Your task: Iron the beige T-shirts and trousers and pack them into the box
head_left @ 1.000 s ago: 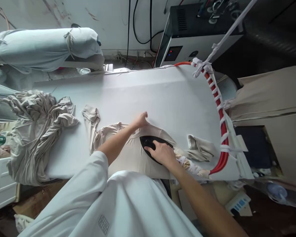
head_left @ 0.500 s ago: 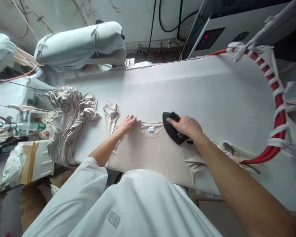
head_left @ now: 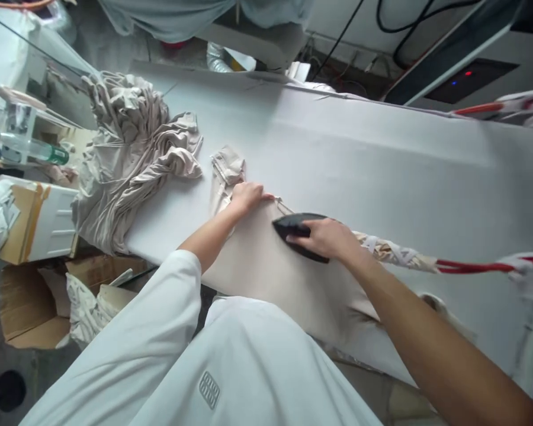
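A beige T-shirt point(head_left: 257, 260) lies spread at the front edge of the pale ironing table point(head_left: 382, 160). My right hand point(head_left: 328, 238) is wrapped round the handle of a dark iron point(head_left: 296, 227), whose tip points left over the shirt's collar area. At the shirt's left shoulder, my left hand point(head_left: 249, 197) is closed on the fabric near the neckline. One bunched sleeve point(head_left: 228, 165) lies just beyond that hand. A red cord point(head_left: 471, 267) with cloth wrapping runs to the right from behind the iron.
Crumpled beige garments point(head_left: 128, 160) are heaped at the table's left end. An open cardboard box point(head_left: 31, 302) and a white carton point(head_left: 48, 219) stand lower left. A cloth-covered form point(head_left: 182, 18) overhangs the back edge. A panel with lights point(head_left: 471, 80) is at the back right.
The iron has turned and moved left over the collar, which it and my right hand now partly cover. My left hand still grips the shirt's shoulder. The whole view has shifted and tilted.
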Available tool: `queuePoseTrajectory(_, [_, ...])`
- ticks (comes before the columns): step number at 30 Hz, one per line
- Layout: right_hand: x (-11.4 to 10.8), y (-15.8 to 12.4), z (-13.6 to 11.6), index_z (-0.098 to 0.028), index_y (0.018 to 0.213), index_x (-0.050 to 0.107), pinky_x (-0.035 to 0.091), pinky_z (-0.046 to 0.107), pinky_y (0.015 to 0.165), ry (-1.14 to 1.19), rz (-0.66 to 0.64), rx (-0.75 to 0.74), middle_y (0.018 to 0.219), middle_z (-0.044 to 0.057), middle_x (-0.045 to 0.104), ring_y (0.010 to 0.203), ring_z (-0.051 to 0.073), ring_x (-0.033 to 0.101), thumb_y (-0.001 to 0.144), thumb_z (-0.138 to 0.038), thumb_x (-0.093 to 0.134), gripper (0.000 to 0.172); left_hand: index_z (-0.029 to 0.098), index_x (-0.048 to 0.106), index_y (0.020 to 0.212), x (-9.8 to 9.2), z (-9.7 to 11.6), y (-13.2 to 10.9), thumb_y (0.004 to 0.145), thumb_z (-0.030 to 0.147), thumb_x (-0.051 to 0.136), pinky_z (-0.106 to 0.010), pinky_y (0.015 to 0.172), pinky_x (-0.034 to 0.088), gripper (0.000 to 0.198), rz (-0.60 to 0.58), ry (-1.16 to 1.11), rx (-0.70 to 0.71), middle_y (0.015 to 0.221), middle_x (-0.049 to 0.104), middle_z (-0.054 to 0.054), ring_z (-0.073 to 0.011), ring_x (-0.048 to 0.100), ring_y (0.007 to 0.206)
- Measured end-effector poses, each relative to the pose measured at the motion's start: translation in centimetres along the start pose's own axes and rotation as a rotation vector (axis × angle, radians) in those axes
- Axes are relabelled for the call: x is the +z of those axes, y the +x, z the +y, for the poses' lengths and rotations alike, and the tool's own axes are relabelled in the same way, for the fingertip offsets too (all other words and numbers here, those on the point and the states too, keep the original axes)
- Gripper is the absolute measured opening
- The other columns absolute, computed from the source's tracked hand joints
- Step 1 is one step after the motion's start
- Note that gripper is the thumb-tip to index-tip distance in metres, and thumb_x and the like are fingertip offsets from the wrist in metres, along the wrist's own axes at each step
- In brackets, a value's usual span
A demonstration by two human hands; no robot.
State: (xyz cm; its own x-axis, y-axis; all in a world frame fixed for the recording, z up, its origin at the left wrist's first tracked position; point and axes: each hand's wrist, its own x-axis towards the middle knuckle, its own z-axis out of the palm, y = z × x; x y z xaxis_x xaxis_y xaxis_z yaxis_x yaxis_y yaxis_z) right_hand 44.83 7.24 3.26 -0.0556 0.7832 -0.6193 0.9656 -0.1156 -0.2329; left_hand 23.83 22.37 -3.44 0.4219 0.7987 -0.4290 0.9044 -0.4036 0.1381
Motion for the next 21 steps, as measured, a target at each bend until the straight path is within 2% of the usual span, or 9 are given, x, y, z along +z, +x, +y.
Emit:
queuePoseTrajectory(2, [-0.2,0.9,-1.5,-0.027,0.109,0.081,0.054,0.039,0.086,-0.108,-0.024,-0.123,0.109,0.012,0.081,0.102,0.033,0.075,0.095,-0.081,0.061,0.059,0.013,0.086,0.119,-0.5,-0.3,-0.2,0.104,0.075,0.059,-0.037,0.089,0.057,0.069,-0.026,-0.030,0.023,0.113,0.081,-0.023,-0.0358,0.078,0.112])
queuePoseTrajectory(4, [-1.2,2.7,-2.4,-0.027,0.111,0.081,0.054,0.040,0.086,-0.145,0.038,-0.097,0.109,0.013,0.080,0.099,0.033,0.075,0.097,-0.083,0.058,0.062,0.014,0.086,0.116,-1.1,-1.8,-0.7,0.103,0.063,0.066,-0.037,0.089,0.056,0.055,-0.084,-0.026,0.079,0.110,0.082,-0.020,-0.0342,0.078,0.110])
queuePoseTrajectory(6, [-2.9,5.0,-2.2,-0.028,0.115,0.080,0.054,0.040,0.085,-0.165,0.074,-0.017,0.111,0.013,0.080,0.099,0.033,0.074,0.096,-0.086,0.056,0.066,0.013,0.085,0.110,-1.5,-4.2,-1.6,0.097,0.046,0.073,-0.039,0.091,0.055,0.037,-0.104,0.010,0.112,0.107,0.081,-0.019,-0.0343,0.077,0.107])
queuePoseTrajectory(9, [-5.7,8.2,-0.9,-0.027,0.114,0.081,0.052,0.039,0.083,-0.235,-0.001,-0.004,0.107,0.014,0.079,0.098,0.034,0.073,0.093,-0.087,0.061,0.067,0.013,0.082,0.106,-1.3,-7.9,-2.8,0.091,0.033,0.073,-0.042,0.093,0.052,0.026,-0.008,0.018,0.086,0.109,0.080,-0.019,-0.0351,0.075,0.109])
queuePoseTrajectory(12, [-7.0,10.0,-1.3,-0.024,0.108,0.082,0.050,0.037,0.080,-0.322,-0.086,-0.075,0.100,0.015,0.078,0.093,0.032,0.072,0.091,-0.087,0.066,0.067,0.013,0.079,0.104,-0.4,-9.7,-2.7,0.090,0.028,0.069,-0.041,0.091,0.050,0.023,0.054,-0.056,0.089,0.109,0.079,-0.019,-0.0344,0.074,0.107])
queuePoseTrajectory(15, [-6.7,10.9,-5.5,-0.024,0.108,0.082,0.049,0.038,0.081,-0.330,-0.099,-0.157,0.101,0.014,0.078,0.091,0.031,0.072,0.094,-0.086,0.063,0.066,0.015,0.075,0.098,0.1,-9.9,-0.9,0.086,0.025,0.072,-0.039,0.089,0.047,0.016,0.051,-0.150,0.105,0.101,0.078,-0.015,-0.0318,0.072,0.101])
queuePoseTrajectory(18, [-5.0,10.5,-10.6,-0.024,0.108,0.082,0.051,0.037,0.085,-0.231,-0.080,-0.176,0.105,0.014,0.079,0.095,0.030,0.074,0.095,-0.082,0.064,0.063,0.019,0.069,0.097,-0.5,-11.5,-0.5,0.083,0.015,0.070,-0.031,0.082,0.046,0.014,0.046,-0.328,0.109,0.092,0.074,-0.006,-0.0215,0.067,0.087])
queuePoseTrajectory(19, [-4.1,9.8,-11.6,-0.024,0.109,0.082,0.052,0.036,0.085,-0.200,-0.079,-0.165,0.106,0.014,0.080,0.096,0.031,0.074,0.095,-0.081,0.064,0.062,0.020,0.065,0.094,-0.7,-12.7,-1.5,0.083,0.012,0.068,-0.029,0.080,0.045,0.014,0.095,-0.382,0.075,0.089,0.072,-0.004,-0.0186,0.064,0.083])
queuePoseTrajectory(21, [-1.7,7.2,-11.6,-0.025,0.108,0.082,0.052,0.036,0.084,-0.164,-0.091,-0.108,0.106,0.014,0.081,0.096,0.032,0.075,0.095,-0.079,0.066,0.059,0.022,0.057,0.088,-0.6,-16.1,-6.0,0.084,0.012,0.061,-0.028,0.079,0.046,0.011,0.320,-0.425,-0.089,0.084,0.065,-0.001,-0.0167,0.059,0.079])
